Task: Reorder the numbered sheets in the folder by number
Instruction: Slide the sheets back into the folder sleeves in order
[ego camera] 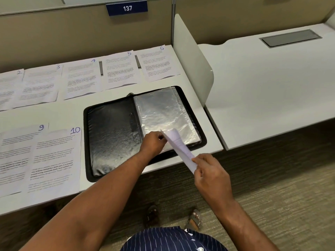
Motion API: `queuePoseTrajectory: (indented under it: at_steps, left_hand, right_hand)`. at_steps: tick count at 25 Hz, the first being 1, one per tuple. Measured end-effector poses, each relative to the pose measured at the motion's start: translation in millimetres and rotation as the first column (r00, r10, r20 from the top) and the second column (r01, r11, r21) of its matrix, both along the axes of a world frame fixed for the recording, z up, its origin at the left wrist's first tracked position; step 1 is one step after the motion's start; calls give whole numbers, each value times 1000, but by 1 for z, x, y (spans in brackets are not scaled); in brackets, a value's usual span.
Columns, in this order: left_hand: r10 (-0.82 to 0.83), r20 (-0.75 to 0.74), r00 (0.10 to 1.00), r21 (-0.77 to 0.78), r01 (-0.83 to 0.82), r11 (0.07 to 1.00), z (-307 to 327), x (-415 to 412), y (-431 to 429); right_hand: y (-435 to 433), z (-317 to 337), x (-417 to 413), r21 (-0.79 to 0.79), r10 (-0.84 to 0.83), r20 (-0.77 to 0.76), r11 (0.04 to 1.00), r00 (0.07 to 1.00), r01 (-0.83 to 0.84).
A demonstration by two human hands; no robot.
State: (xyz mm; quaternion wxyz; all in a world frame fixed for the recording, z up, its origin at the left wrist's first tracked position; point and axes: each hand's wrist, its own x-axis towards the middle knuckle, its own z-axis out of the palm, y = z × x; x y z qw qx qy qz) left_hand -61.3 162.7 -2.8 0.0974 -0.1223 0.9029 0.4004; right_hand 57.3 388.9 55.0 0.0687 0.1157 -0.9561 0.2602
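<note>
A black zip folder [110,134] lies open on the white desk, its clear plastic sleeves [163,113] stacked on the right half. My left hand [154,143] pinches the near edge of the top sleeve. My right hand [208,171] grips the near end of a curled printed sheet [179,144], whose far end points at the sleeve's opening. Its number is hidden. Along the back of the desk lie sheets 2 [9,87], 3 [41,84], 4 [81,78], 5 [120,69] and 6 [157,62]. Sheets 9 [14,156] and 10 [56,160] lie at the near left.
A white divider panel [192,57] stands right of the folder, with another desk [272,84] beyond it. A beige partition wall with a blue plate reading 137 [126,8] runs along the back. The folder overhangs the desk's front edge [163,169]. Carpet lies below.
</note>
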Motion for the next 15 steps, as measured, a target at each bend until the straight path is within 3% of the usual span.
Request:
queuePoseTrajectory:
  at_steps: [4,10,13,15]
  left_hand:
    - [82,7,997,138,-82,987,4,-2,-7]
    - [128,-43,991,137,-121,983,9,6,-3]
    - [159,-20,987,231,-150,961,9,5,-10]
    - [106,-17,994,205,-100,974,10,5,-14]
  right_hand:
    - [4,-21,10,125,46,84,991,995,-56]
    - [-4,-15,12,133,81,27,988,996,-84]
    - [6,-13,15,123,-16,36,992,999,11]
    - [18,-13,15,109,-98,57,990,994,92]
